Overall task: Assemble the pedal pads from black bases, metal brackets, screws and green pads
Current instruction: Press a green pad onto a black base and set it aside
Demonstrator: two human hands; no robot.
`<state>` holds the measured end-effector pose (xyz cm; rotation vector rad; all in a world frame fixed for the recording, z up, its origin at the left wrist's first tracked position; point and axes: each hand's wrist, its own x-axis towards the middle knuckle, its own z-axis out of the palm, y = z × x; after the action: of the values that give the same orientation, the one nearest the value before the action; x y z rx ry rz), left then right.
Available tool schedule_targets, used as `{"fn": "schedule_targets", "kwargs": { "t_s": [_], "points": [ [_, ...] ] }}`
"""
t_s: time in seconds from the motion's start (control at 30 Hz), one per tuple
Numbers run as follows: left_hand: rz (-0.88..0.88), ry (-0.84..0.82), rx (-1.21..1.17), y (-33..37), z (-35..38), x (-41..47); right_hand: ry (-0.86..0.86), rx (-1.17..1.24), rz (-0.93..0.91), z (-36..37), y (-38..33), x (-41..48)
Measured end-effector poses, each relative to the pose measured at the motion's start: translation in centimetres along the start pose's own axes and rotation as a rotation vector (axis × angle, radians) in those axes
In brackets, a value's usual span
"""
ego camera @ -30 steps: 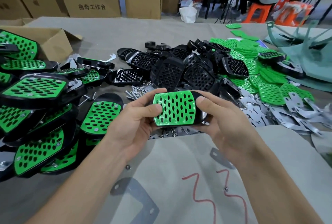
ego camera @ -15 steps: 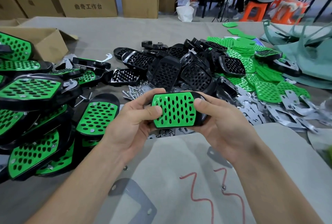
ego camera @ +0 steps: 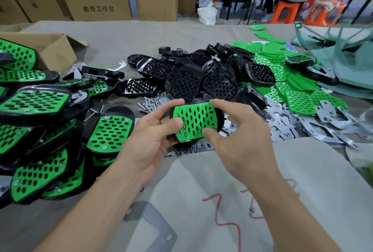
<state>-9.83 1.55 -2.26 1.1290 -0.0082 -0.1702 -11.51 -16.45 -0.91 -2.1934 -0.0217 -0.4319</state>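
Green-faced pedal pad (ego camera: 195, 120), gripped at its left end by the left hand (ego camera: 153, 132), is pinched at its right end between the right hand's (ego camera: 240, 140) thumb and forefinger. Its long axis runs left to right above the tabletop (ego camera: 141, 37), face toward the camera. Fingers hide most of its black rim, and the underside is unseen. Loose black bases (ego camera: 187, 84) lie behind, with metal brackets (ego camera: 302, 126) to the right.
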Motion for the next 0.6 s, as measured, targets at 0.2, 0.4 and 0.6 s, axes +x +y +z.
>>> {"fn": "schedule_targets", "kwargs": {
  "t_s": [0.2,0.4,0.6],
  "points": [
    [-0.069,0.046,-0.001,0.1,-0.3,0.1,0.020,0.257,0.218,-0.2,-0.8,0.2],
    [-0.138,0.053,-0.040,0.6,-0.4,0.0,-0.143,0.720,0.430,-1.0,-0.7,0.7],
    [-0.195,0.171,-0.136,0.7,-0.5,0.3,-0.205,0.762,0.287,-0.5,-0.7,0.6]
  ]
}}
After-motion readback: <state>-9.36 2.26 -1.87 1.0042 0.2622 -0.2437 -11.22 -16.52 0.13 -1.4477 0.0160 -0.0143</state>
